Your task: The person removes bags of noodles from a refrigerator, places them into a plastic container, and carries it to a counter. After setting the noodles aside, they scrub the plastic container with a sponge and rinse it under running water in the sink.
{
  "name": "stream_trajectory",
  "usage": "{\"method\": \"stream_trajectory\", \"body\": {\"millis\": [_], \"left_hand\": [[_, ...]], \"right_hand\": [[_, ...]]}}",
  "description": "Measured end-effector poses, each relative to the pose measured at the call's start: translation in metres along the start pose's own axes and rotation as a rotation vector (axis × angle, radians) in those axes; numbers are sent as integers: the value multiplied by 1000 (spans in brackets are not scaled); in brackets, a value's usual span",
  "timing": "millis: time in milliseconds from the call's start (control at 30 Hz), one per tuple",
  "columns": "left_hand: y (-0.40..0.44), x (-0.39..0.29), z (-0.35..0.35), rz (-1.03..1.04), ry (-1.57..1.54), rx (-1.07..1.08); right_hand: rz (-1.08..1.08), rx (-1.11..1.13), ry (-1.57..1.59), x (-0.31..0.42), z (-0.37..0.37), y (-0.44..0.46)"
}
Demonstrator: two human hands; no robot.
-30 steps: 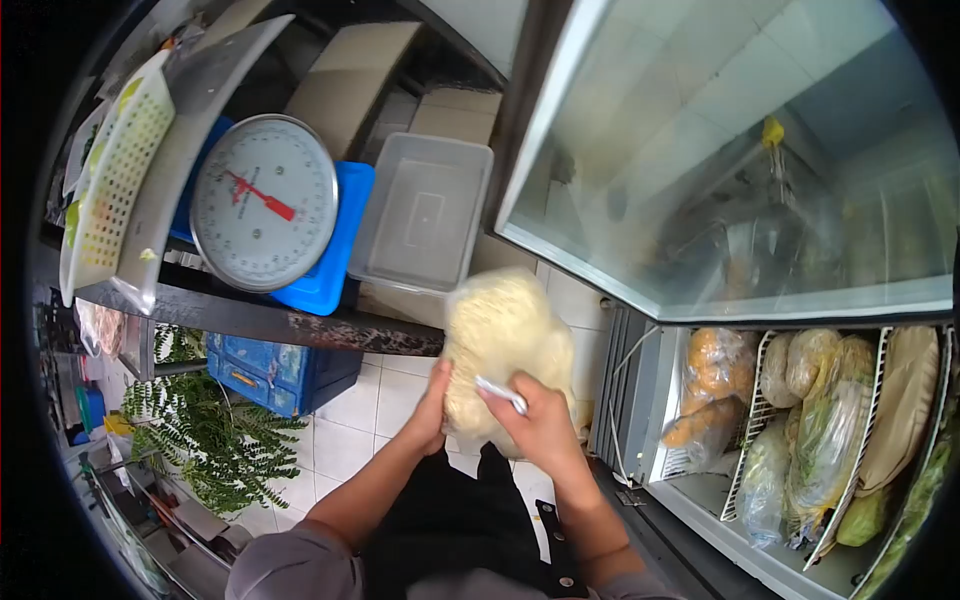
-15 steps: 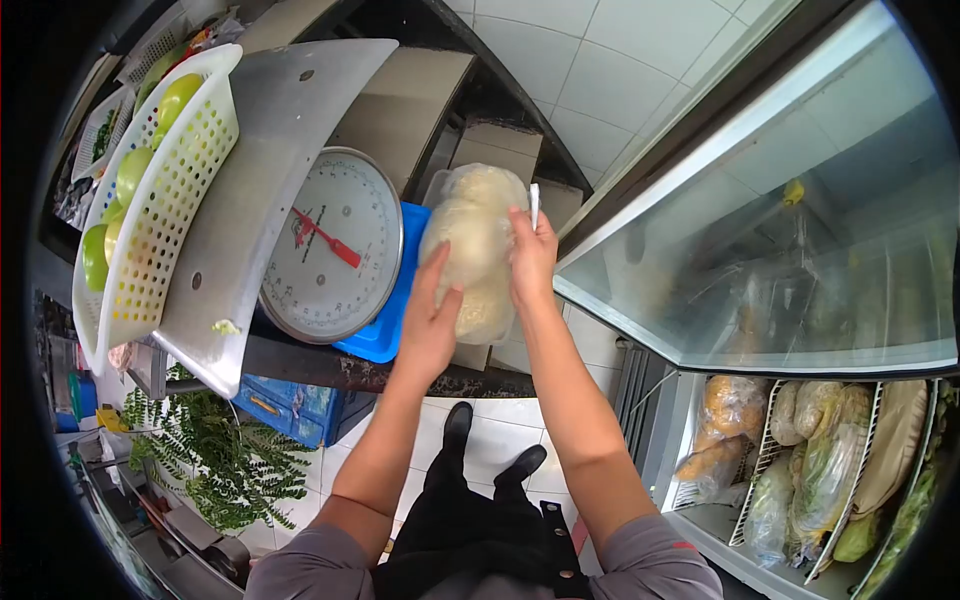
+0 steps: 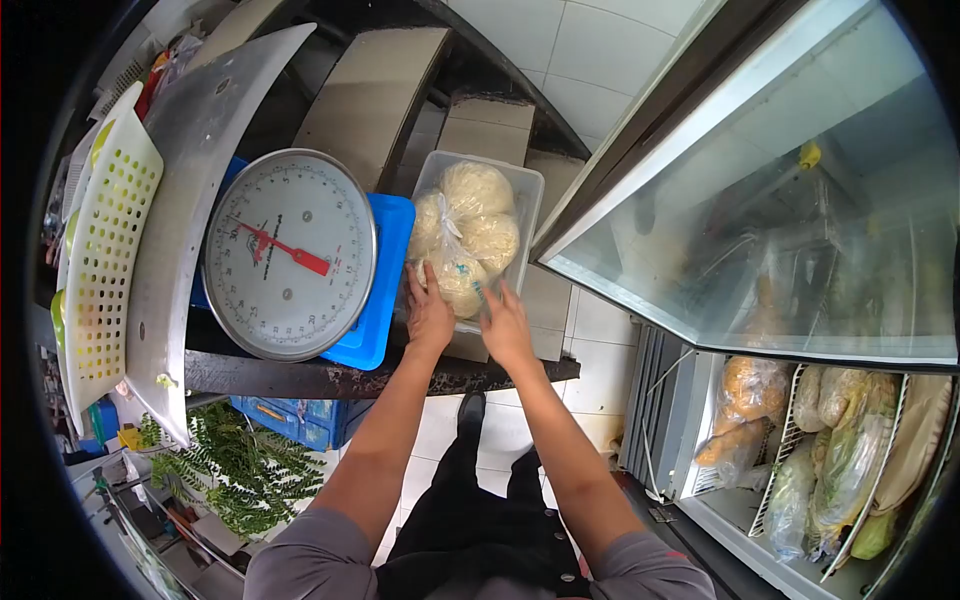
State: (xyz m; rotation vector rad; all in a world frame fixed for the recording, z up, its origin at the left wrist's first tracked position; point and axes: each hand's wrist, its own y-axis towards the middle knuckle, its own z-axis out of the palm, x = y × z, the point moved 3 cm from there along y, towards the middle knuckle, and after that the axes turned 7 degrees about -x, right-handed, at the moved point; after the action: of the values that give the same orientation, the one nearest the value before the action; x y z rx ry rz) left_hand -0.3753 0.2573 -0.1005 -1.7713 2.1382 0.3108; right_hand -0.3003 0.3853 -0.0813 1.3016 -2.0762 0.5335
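Note:
A clear plastic bag of pale noodle bundles [image 3: 482, 225], knotted at the top, lies in a translucent plastic container [image 3: 532, 190]. My left hand [image 3: 430, 318] rests against the near left side of the bag, fingers stretched out. At the near right corner of the bag, my right hand [image 3: 507, 325] touches it with fingers apart. Both hands are at the near end of the container, and neither wraps around anything. Just left of the container is a dial scale [image 3: 290, 255] with a red needle and a blue body [image 3: 385, 290].
A white perforated basket [image 3: 115, 260] with green produce sits on the scale's metal tray [image 3: 190, 180]. At right, a fridge's glass door [image 3: 740, 220] stands open above wire racks with bagged food [image 3: 755, 390]. A fern [image 3: 235, 470] and blue box [image 3: 300, 420] are below left.
The noodle bag, earlier held between both hands, has been laid down in the container with its knot facing up. My hands have drawn back to its near side.

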Motion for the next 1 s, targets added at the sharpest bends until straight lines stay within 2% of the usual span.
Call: {"method": "stream_trajectory", "body": {"millis": [100,167,200,267,300,400,433,467,567,600,633,700,733,767,933,1000], "left_hand": [[-16,-6,-3,22,-4,-33],[-34,-16,-10,112,68,-53],[-45,-23,-17,191,31,-44],[-71,-29,-12,311,-15,46],[-85,-35,-14,342,-90,73],[-127,-47,-21,419,-193,201],[-139,-49,-27,419,-275,261],[-150,-50,-32,424,-356,331],[-170,-45,-40,534,-251,355],[-172,-40,-38,517,-186,357],[-171,-36,-36,509,-128,379],[-170,-24,-32,452,-168,409],[-163,-23,-35,403,-193,441],[-158,-20,-32,410,-258,448],[-181,-13,-63,390,-487,408],[-200,-2,-60,346,-547,362]], "right_hand": [[20,73,-57,-21,-9,-47],[18,118,62,-19,-33,-59],[20,31,104,-3,-59,-51],[-171,-56,106,49,-127,-20],[-363,-144,8,85,-162,-3],[-815,-322,-365,193,-240,33],[-843,-346,-579,214,-250,45],[-852,-366,-799,231,-257,56],[-439,-79,-1393,242,-265,90],[-388,126,-1536,246,-270,86],[-383,76,-1638,236,-264,89],[-412,117,-1780,232,-264,83],[-413,58,-1743,226,-256,91],[-377,12,-1861,221,-250,98],[-464,6,-1662,220,-247,55],[-498,-185,-1619,215,-239,50]]}}
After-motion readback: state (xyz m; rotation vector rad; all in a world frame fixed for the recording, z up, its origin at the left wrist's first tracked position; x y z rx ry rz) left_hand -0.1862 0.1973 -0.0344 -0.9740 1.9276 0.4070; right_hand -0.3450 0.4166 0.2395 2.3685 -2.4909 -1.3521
